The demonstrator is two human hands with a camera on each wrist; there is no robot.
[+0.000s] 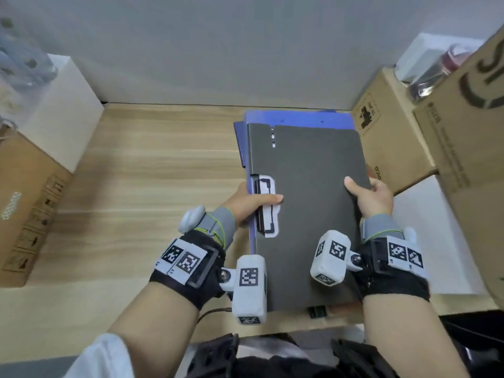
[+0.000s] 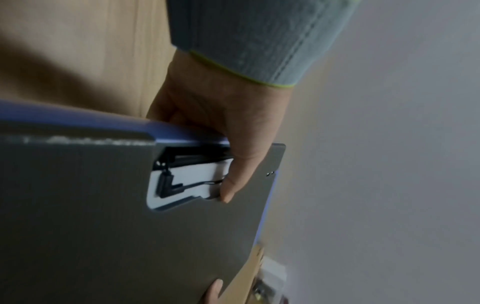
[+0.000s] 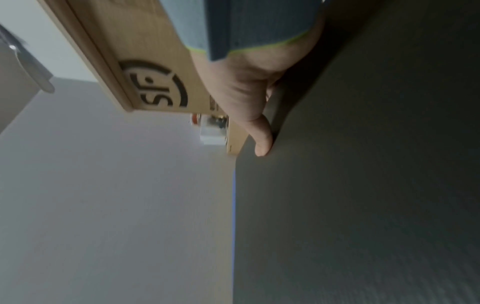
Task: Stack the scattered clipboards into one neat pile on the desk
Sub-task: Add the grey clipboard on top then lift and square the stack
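Observation:
A dark grey clipboard lies on top of blue clipboards on the right half of the wooden desk. Its black clip with a white panel sits on the left edge. My left hand grips that left edge, thumb on the clip and fingers underneath. My right hand grips the right edge, thumb on top. In the left wrist view the grey clipboard and the left hand pinch at the clip. The right wrist view shows the right hand with its thumb pressing the grey clipboard.
Cardboard boxes crowd the right side, close to the stack's right edge. A white box and another cardboard box stand at the left. A grey wall closes the back. Bare desk lies left of the stack.

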